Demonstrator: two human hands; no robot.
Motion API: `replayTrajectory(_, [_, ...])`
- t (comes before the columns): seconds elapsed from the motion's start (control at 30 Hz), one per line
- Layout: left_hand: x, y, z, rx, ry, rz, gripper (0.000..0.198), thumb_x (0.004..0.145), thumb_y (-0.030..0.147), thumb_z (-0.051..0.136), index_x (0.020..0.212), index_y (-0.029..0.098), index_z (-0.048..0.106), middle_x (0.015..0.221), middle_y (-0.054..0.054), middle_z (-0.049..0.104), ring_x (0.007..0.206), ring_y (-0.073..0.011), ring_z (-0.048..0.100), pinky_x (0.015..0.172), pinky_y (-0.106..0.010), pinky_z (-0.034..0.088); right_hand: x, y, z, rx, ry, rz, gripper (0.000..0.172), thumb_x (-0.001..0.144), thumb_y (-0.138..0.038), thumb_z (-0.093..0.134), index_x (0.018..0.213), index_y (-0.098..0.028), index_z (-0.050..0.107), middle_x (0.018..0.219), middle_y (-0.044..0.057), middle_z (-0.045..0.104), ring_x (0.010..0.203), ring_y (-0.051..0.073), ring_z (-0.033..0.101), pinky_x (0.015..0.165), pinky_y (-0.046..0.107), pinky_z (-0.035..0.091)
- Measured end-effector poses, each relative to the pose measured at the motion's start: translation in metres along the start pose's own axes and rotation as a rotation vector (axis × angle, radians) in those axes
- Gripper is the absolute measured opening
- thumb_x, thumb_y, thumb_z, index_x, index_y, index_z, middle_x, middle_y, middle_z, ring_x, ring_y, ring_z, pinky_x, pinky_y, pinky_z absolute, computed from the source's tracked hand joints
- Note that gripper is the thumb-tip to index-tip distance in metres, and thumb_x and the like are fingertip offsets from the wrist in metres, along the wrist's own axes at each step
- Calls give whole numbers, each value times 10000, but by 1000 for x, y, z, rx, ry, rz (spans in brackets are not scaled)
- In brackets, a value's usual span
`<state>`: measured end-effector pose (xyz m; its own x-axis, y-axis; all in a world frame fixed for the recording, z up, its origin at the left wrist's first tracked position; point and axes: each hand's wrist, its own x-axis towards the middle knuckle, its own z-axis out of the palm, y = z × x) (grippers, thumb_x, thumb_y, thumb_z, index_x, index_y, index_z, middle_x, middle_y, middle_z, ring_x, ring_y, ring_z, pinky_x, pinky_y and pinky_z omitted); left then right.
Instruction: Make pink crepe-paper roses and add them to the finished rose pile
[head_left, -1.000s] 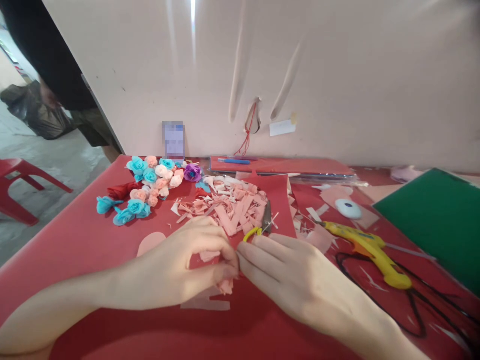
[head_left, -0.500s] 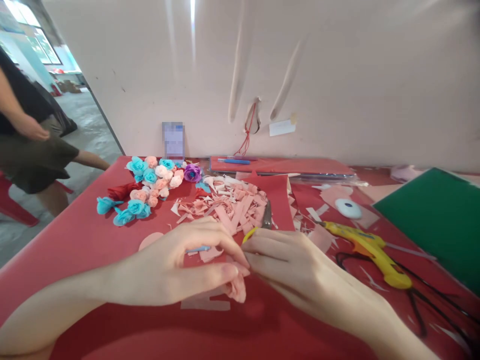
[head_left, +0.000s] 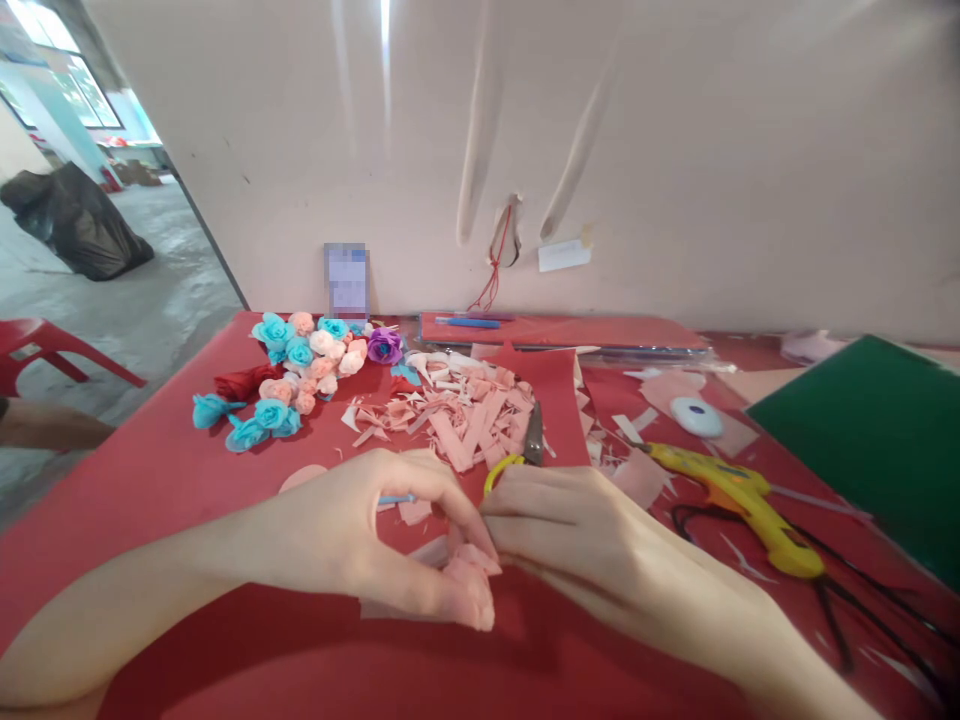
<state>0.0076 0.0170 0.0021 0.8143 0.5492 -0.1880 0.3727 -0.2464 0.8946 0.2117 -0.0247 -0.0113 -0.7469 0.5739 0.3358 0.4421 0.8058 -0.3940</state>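
Note:
My left hand point(head_left: 375, 530) pinches a small pink paper flower point(head_left: 472, 585) between its thumb and fingers, above the red tabletop. Against the left fingertips lies my right hand point(head_left: 570, 520), back upward, its fingers pressed together and curled down. What those fingers hold, if anything, is hidden beneath the hand. Just beyond the right knuckles are scissors with a yellow handle point(head_left: 501, 472) and dark blades point(head_left: 534, 440), partly covered by the hand. A pale paper strip point(head_left: 390, 608) lies under my left hand, and a blue stick-like item point(head_left: 397, 499) shows behind it.
Pink paper scraps point(head_left: 480, 410) are heaped behind my hands. Blue, pink and purple paper flowers point(head_left: 300, 350) cluster at the left. A yellow glue gun point(head_left: 742, 500) with a black cord, a white round device point(head_left: 697, 416) and a green sheet point(head_left: 862, 450) lie right.
My left thumb has dropped lower and the fingers have arched, so more of the pink flower shows. At the far left, the passing person has mostly left view, uncovering a black bag and red stool.

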Motion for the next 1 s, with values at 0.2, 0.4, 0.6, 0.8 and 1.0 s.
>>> replayTrajectory(0.2, [3,-1,-1,24,-50,1,216,666,382,679,837,251,659,843,48,669,891,-170,560,837,-273,383,1,0,-1,38,5,3,285,917,-132,348,785,-140,601,694,21,567,620,95,493,565,197,381])
replayTrajectory(0.4, [5,-2,-4,18,-68,-19,266,629,413,696,853,270,678,782,54,680,898,-184,546,827,-276,377,1,1,0,127,-2,11,240,898,-144,412,780,-140,620,650,5,532,630,97,484,580,188,394])
replayTrajectory(0.6, [12,-7,-3,-124,-133,41,219,645,332,699,825,209,679,785,10,692,783,-167,565,762,-287,392,2,1,0,212,24,19,174,857,-87,472,787,-113,629,679,10,572,669,88,511,636,170,423])
replayTrajectory(0.8, [13,-14,-1,-263,-180,174,213,664,364,703,786,190,681,724,-24,710,701,-161,570,740,-303,390,1,2,1,263,38,40,148,836,-100,512,776,-100,647,691,22,602,668,91,522,635,177,435])
replayTrajectory(1.0, [11,-13,1,-340,-129,122,279,630,455,705,761,208,694,710,-29,699,713,-165,582,762,-322,395,1,1,0,255,43,35,161,835,-78,503,774,-61,650,704,56,604,684,107,532,639,195,437])
